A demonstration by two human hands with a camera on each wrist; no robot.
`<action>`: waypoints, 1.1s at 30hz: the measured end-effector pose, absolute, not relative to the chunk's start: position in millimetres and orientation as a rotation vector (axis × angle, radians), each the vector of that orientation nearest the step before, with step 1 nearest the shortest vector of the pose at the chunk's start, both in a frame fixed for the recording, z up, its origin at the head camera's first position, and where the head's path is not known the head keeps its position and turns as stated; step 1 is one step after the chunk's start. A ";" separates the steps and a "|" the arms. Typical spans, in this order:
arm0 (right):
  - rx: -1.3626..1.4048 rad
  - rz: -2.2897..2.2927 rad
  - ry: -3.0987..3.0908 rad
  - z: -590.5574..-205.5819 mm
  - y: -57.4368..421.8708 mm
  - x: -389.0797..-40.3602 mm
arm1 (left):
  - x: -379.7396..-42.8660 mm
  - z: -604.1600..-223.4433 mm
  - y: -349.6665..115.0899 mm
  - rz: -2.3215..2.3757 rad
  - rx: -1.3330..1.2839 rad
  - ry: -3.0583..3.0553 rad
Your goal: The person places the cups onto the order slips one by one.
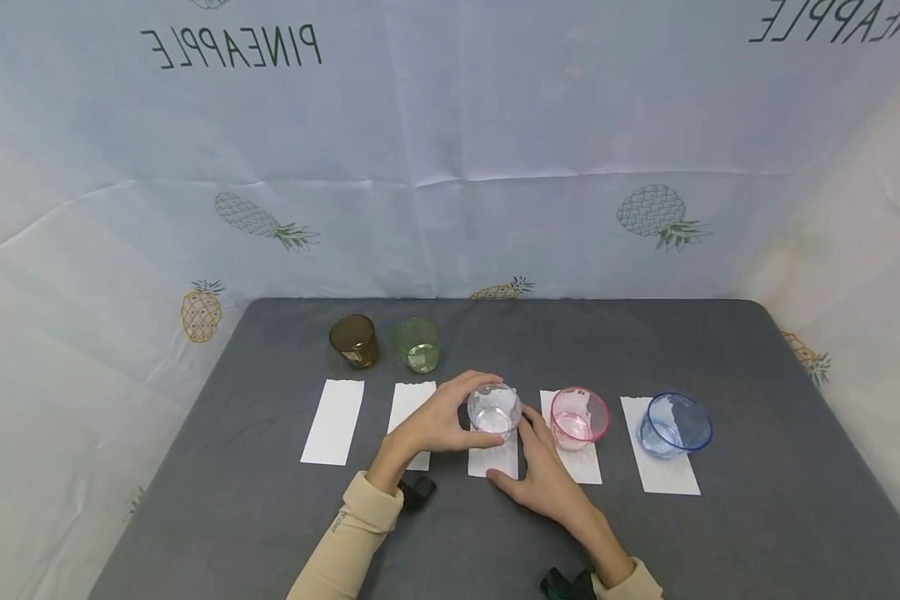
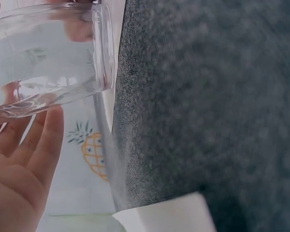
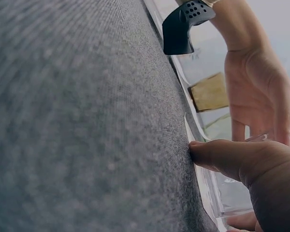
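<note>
A clear glass cup (image 1: pixel 495 408) stands over the middle white paper strip (image 1: pixel 493 461). My left hand (image 1: pixel 446 418) holds it from the left, thumb in front and fingers behind the rim. On the other side, my right hand (image 1: pixel 546 482) has its fingertips at the cup's right side, with its thumb spread apart low over the strip. The left wrist view shows the cup (image 2: pixel 48 63) on its side in the picture, the fingers of my left hand (image 2: pixel 19 179) against it. In the right wrist view, my right thumb (image 3: pixel 222 155) partly hides the cup (image 3: pixel 232 193).
A pink cup (image 1: pixel 579 418) and a blue cup (image 1: pixel 673 427) stand on strips to the right. Behind the left strips (image 1: pixel 333 422) are a brown cup (image 1: pixel 355 342) and a green cup (image 1: pixel 417 344). A pineapple-print cloth (image 1: pixel 435 233) hangs behind the grey table (image 1: pixel 232 500).
</note>
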State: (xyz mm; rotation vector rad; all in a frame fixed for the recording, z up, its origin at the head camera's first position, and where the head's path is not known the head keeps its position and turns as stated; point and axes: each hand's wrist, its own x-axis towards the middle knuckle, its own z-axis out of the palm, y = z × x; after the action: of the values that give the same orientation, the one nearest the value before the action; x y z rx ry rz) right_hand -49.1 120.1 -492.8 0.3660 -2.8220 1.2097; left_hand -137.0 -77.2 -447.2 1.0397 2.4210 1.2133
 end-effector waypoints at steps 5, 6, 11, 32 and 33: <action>0.361 1.221 -2.808 -493.3 120.7 -48.1 | -136.9 -447.4 -76.8 1.211 1.078 2.431; 0.363 1.226 -2.799 -493.5 120.8 -47.8 | -136.5 -447.2 -77.0 1.209 1.084 2.433; 0.371 1.243 -2.723 -492.9 119.6 -47.0 | -135.0 -445.1 -79.3 1.162 1.116 2.445; 0.466 1.388 -2.352 -448.1 100.3 -40.0 | -138.7 -424.0 -137.0 1.382 1.083 2.559; 0.475 1.408 -2.352 -445.5 98.8 -39.9 | -140.4 -422.6 -140.9 1.391 1.069 2.569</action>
State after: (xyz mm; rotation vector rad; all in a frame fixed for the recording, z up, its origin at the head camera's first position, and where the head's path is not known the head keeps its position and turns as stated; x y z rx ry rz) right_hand -39.9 98.8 -445.5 0.4750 -2.3523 1.4082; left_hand -140.4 -140.9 -422.6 1.0687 2.5686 1.3910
